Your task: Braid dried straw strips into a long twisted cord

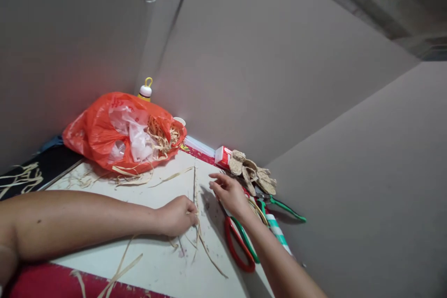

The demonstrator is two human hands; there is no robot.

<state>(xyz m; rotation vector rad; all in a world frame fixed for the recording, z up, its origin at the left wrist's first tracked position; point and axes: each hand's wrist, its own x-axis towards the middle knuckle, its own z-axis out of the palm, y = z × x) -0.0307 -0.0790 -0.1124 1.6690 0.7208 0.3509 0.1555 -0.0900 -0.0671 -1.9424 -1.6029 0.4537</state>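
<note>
My left hand (179, 216) is closed in a pinch on a thin raffia braid (195, 186) lying on the white tabletop (157, 263). The braid stretches away from the fingers, and loose strand ends trail towards me below them. To its right, my right hand (228, 193) hovers over the table with fingers apart and nothing visible in them. Beneath the right wrist lie scissors (240, 247) with one red and one green handle; the arm hides part of them. Cut raffia strips (122, 270) are scattered near my left forearm.
An orange-red plastic bag (94, 135) holding raffia stands at the back left, with a yellow-looped bottle (145, 91) behind it. Along the right edge are a red-and-white box (222, 155), woven straw pieces (249, 170), green-handled pliers (288, 208) and a green-striped roll (277, 232). Grey partitions (244, 56) enclose the table.
</note>
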